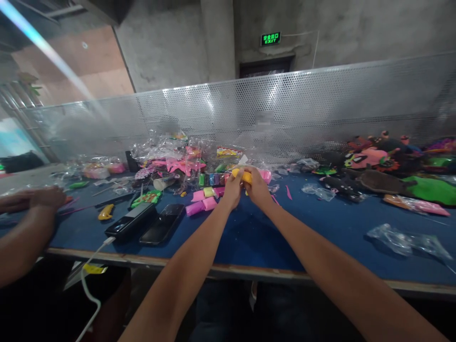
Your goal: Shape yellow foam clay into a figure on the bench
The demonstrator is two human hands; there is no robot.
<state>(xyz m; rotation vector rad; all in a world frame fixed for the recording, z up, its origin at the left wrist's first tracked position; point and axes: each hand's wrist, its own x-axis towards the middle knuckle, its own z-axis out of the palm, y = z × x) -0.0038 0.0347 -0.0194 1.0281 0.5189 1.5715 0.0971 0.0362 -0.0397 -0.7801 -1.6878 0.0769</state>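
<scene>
Grey concrete walls (171, 52) with a lit green exit sign (270, 39) stand beyond a perforated metal screen (213, 102), which runs along the far side of a blue tabletop (228, 242). At the middle of the table, the person's left hand (233, 189) and right hand (258, 187) meet around a yellow lump (246, 177), fingers drawn in narrowly on it from both sides. It is small, bright and plain in colour, apparently smooth; the fingers hide much of it, so its full shape cannot be told. Just left lie pink and purple packets (201, 206); nearer and further left, a black phone (163, 224) rests beside a power bank (131, 221). Crumpled clear plastic (406, 241) lies near right, colourful soft toys (370, 166) far right. At the left edge, another person's arm (30, 232) reaches over the table.
</scene>
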